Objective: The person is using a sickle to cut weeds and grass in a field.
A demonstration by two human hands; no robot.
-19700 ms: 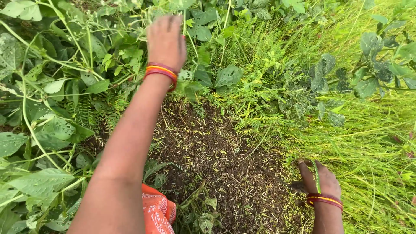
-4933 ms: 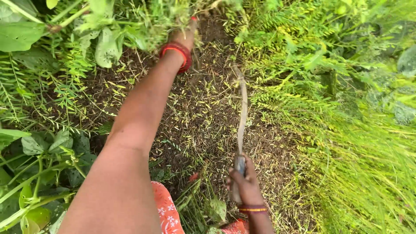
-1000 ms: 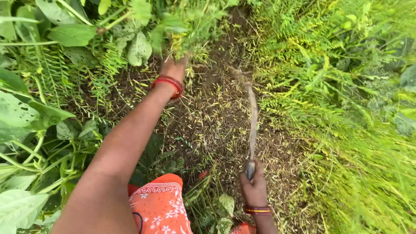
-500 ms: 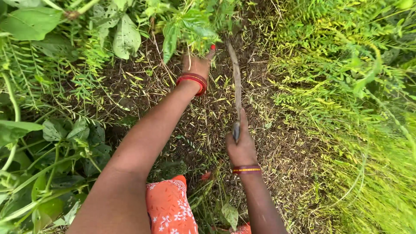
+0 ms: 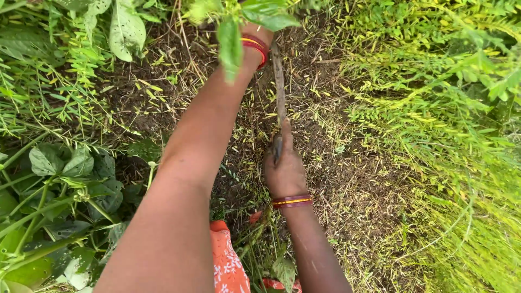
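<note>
My left arm stretches up the middle of the view. My left hand (image 5: 256,30) is almost wholly hidden behind a bunch of green leafy stems (image 5: 239,16) at the top edge, so its grip cannot be seen; red and yellow bangles (image 5: 254,45) ring the wrist. My right hand (image 5: 283,167), with bangles on its wrist too, is closed around the handle of a sickle (image 5: 279,87). The thin dull blade runs up from that hand over the ground to just right of my left wrist.
Bare dark soil (image 5: 347,179) strewn with dry cut bits lies under both hands. Broad-leaved plants (image 5: 65,179) crowd the left side, and dense fine yellow-green growth (image 5: 456,125) fills the right. Orange patterned cloth (image 5: 228,266) shows at the bottom.
Both hands have moved up and farther away. My left hand has gone deeper into the leafy stems, and the sickle blade now lies closer beside my left wrist.
</note>
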